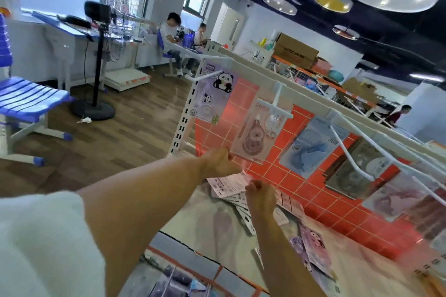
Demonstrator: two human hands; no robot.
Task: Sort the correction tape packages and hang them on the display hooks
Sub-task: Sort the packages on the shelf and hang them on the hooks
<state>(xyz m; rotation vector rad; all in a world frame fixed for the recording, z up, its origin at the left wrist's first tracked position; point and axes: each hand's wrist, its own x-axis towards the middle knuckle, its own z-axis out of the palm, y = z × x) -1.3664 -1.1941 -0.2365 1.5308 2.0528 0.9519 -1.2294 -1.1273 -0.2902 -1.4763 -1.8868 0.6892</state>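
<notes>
Right hand (260, 196) pinches white-backed package (225, 184) on shelf (205, 224) | long axis 8-to-2 | hook (277, 97) at 12 o'clock | left hand (217, 162), nearer, pinches hung pink package (251, 138) corner.

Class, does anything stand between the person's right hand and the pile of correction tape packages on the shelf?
Nothing visible does: the right hand pinches a white paper-backed package atop that pile.

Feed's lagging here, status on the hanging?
Left hand at corner of hung pink package, grip unclear. Right hand pinches white-backed package. Loose packages on shelf below.
</notes>
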